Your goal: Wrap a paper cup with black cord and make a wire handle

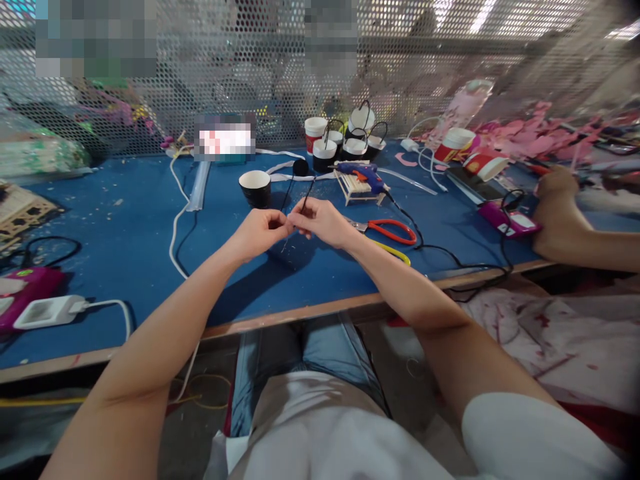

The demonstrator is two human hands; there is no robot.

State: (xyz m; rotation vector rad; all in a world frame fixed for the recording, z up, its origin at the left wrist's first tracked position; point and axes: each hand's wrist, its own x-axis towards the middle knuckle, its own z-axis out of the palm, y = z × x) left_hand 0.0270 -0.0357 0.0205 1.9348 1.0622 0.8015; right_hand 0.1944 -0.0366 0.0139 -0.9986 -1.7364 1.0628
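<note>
My left hand (261, 232) is closed in a pinch, its fingertips meeting those of my right hand (320, 221), which is pinched too. Between them they hold a thin black cord (309, 192), with dark strands rising above both hands. The fingers hide where the strands meet. Just beyond my left hand stands a cup (255, 189) with a white inside and black outside. Red-and-yellow-handled scissors (393, 232) lie beside my right hand, partly behind the forearm. A blue glue gun (367, 176) rests on a small wooden stand (356, 193) past that hand.
Several black-wrapped cups (324, 155) with thin black handles stand at the back. A black roll (300, 167) lies near white strips. Purple power strips (509, 220) sit at both sides, with cables across the blue table (125, 220). Another person's arm (570, 220) rests at the right.
</note>
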